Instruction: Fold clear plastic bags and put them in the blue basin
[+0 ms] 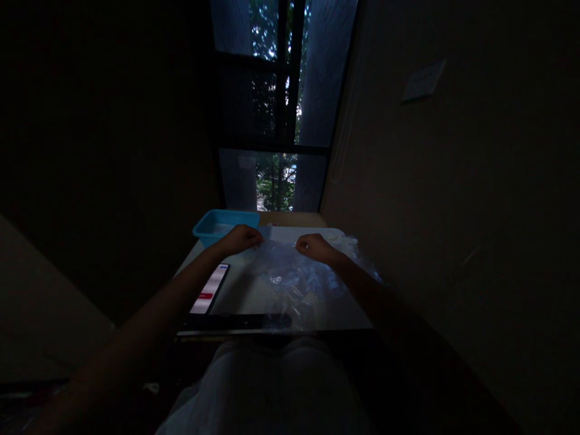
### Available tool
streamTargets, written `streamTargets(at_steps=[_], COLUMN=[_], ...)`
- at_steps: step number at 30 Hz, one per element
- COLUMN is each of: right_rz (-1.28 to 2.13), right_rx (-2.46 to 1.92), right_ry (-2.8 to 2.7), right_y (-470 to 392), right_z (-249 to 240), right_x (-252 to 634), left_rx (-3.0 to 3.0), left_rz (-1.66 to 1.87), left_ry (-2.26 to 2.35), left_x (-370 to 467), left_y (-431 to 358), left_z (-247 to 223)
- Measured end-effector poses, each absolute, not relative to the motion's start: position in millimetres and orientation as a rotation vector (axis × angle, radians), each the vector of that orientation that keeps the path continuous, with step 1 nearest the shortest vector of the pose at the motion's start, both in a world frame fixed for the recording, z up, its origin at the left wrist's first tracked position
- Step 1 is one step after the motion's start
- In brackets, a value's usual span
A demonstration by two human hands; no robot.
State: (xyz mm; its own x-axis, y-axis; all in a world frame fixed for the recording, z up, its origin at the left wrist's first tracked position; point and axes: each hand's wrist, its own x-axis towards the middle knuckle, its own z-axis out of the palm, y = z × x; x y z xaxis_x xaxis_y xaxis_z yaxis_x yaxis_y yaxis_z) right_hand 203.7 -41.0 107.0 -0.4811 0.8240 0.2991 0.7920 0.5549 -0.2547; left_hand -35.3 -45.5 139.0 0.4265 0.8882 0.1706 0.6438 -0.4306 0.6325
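Dimness blurs the thin, clear plastic bag (278,255) at centre frame; where it ends and the crumpled translucent plastic heap (324,278) right of centre begins is unclear. Forearms reach up from both lower corners, the left hand (247,237) and right hand (312,246) curled inward, fingertips pinching the bag's far edge. The left forearm partly hides a lit, dark-edged rectangular phone (217,284) on the white counter (238,293).

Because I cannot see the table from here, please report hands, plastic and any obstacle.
Left hand, right hand: pinching clear plastic between them. Loose plastic heaped nearby, possibly crowding right hand. Phone at left, not held.
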Motion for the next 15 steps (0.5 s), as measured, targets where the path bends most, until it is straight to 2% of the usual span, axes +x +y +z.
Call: streamTargets(at_steps=[8,15], right_rz=[0.041,0.152], right_rx=[-1.435,-1.276], right_ry=[-2.432,-2.261], right_y=[-42,-47], right_z=[105,110], right_x=[226,208], left_rx=[2.186,2.206], left_rz=[0.708,0.762], left_ry=[1.359,1.260], left_x=[-44,-32], left_y=[-43,-44], left_z=[139,146])
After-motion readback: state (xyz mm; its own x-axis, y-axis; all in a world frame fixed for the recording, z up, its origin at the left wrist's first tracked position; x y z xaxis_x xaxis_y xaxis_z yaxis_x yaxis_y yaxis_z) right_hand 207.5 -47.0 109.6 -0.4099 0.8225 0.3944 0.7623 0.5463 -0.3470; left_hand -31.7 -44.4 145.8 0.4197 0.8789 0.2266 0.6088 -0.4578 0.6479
